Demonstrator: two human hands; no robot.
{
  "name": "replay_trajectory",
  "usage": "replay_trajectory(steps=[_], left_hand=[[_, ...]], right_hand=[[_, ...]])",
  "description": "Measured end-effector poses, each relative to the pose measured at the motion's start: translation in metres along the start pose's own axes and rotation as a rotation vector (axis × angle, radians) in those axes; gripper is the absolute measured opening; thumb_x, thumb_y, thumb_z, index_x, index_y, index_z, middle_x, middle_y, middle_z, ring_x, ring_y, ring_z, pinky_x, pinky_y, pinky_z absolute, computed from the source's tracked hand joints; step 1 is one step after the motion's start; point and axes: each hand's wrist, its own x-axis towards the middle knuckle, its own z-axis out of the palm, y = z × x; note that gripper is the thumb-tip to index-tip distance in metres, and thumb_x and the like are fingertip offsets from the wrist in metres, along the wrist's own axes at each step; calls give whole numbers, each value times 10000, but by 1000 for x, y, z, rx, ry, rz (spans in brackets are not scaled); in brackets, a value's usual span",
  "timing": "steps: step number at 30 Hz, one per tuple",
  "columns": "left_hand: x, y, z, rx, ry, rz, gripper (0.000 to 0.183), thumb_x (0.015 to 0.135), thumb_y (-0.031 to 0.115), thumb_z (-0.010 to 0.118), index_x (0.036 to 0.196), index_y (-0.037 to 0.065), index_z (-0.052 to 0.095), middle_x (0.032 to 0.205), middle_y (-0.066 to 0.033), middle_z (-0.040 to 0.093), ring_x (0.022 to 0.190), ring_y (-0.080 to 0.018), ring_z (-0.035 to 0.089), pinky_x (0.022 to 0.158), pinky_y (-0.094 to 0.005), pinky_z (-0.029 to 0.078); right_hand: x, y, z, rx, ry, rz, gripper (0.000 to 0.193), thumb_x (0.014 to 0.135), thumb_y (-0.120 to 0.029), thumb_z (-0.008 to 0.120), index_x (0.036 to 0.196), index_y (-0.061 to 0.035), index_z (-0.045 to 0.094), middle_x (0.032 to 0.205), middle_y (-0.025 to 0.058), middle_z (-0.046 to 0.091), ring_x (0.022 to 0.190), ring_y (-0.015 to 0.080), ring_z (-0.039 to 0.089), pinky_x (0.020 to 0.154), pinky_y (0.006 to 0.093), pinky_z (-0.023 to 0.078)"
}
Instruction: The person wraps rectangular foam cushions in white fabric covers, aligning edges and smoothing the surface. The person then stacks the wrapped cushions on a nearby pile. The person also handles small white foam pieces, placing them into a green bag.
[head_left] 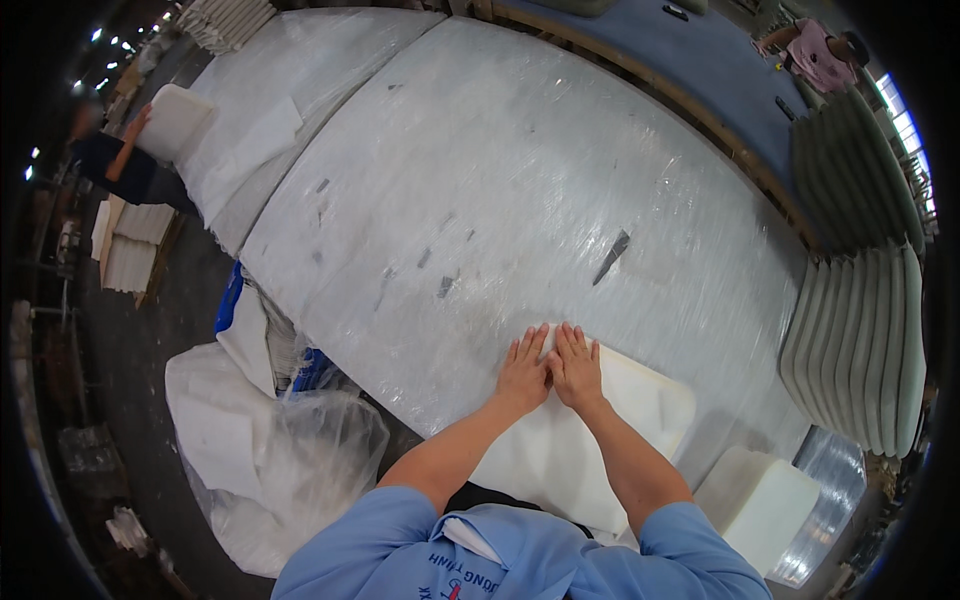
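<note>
Both of my hands lie flat, side by side with thumbs touching, at the far edge of a white foam pad [640, 405] with rounded corners. My left hand [523, 376] presses near the pad's far left corner, fingers stretched forward. Beside it, my right hand [577, 374] has its fingers straight and slightly spread. Neither hand grips anything. The pad rests at the near edge of a large table [520, 160] wrapped in see-through film, and its near part is partly hidden by my arms and body.
White foam pads [757, 505] are piled at the near right. Stacked grey-green cushions [850, 340] stand along the right side. A plastic bag of white sheets [270, 450] is at the left. Beyond are a blue-topped table [660, 60] and two people, one holding a white pad [175, 120].
</note>
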Motion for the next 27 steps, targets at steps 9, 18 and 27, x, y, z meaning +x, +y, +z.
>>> replay_trajectory(steps=[9, 18, 27], left_hand=[[6, -37, -8, -625, -56, -41, 605, 1021, 199, 512, 1600, 106, 360, 1671, -148, 283, 1540, -335, 269, 1240, -461, 257], [12, -60, -9, -1158, 103, -639, 388, 1015, 188, 604, 1357, 10, 643, 1180, -130, 696, 1021, -151, 644, 889, -296, 513], [26, -70, 8, -1077, 135, -699, 190, 954, 148, 691, 1062, -3, 733, 844, -47, 697, 724, -113, 615, 647, -277, 497]], right_hand=[[2, -11, 25, 134, 91, -165, 693, 1056, -442, 431, 1626, -78, 279, 1688, 157, 263, 1575, 360, 184, 1261, 564, 81], [-1, -17, 33, -106, 96, -147, 740, 1013, -452, 535, 1635, -138, 282, 1714, 140, 188, 1587, 351, 125, 1256, 574, 81], [1, -14, 36, -136, 118, -141, 772, 992, -510, 543, 1630, -151, 299, 1710, 131, 203, 1583, 338, 147, 1259, 573, 79]])
